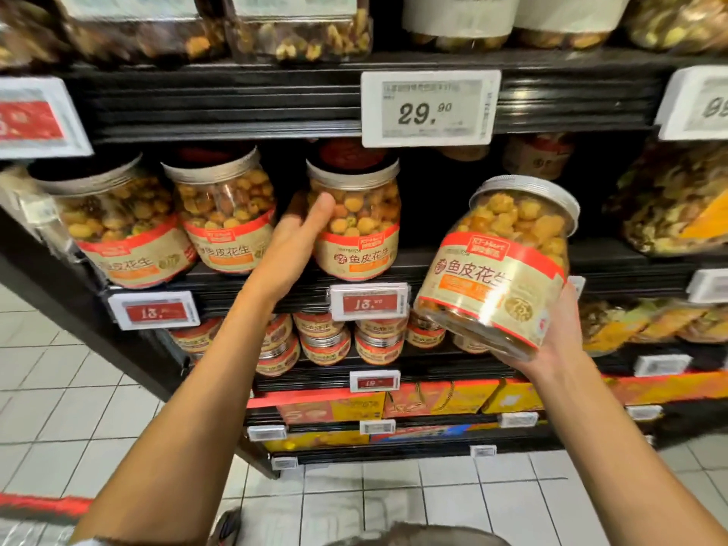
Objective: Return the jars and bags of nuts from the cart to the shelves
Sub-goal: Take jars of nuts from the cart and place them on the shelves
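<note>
My right hand [551, 340] grips a clear jar of coated peanuts [500, 266] from below; it has a silver lid and a red and gold label and tilts to the right in front of a dark gap on the middle shelf [433, 266]. My left hand [293, 240] reaches to the shelf with its thumb against the left side of a matching jar [356, 222] standing there; its fingers are hidden behind that jar. Two more such jars [226, 214] [118, 226] stand to the left on the same shelf.
Above, a shelf carries tubs of mixed nuts [299, 29] and a 29.90 price tag [429, 108]. Below sit small tins [378, 340] and boxed goods. Bags of nuts [669, 202] fill the right. The cart's red edge [43, 506] shows at bottom left over tiled floor.
</note>
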Motion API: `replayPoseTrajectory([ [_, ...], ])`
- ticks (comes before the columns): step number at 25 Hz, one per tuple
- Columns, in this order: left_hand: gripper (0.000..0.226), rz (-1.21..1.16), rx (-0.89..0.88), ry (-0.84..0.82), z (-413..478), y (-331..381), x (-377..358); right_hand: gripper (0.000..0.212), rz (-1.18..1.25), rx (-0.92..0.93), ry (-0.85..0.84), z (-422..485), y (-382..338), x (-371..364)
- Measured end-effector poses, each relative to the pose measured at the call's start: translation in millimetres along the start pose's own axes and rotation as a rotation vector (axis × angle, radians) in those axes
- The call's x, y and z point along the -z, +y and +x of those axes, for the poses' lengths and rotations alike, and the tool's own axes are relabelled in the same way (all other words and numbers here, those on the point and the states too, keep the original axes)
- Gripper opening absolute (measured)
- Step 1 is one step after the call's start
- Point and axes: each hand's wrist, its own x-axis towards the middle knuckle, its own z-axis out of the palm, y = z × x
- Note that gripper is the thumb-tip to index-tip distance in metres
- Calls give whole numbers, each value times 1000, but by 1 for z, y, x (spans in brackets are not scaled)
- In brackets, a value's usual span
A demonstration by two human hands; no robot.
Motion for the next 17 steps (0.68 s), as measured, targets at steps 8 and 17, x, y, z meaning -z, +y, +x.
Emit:
replayPoseTrajectory([
  [8,36,249,-275,640,-70,18,-44,31,-48,-30,-51,18,-13,1],
  [17,48,-282,-110,44,-77,57,-122,43,-311,117,-203,40,-29,-21],
])
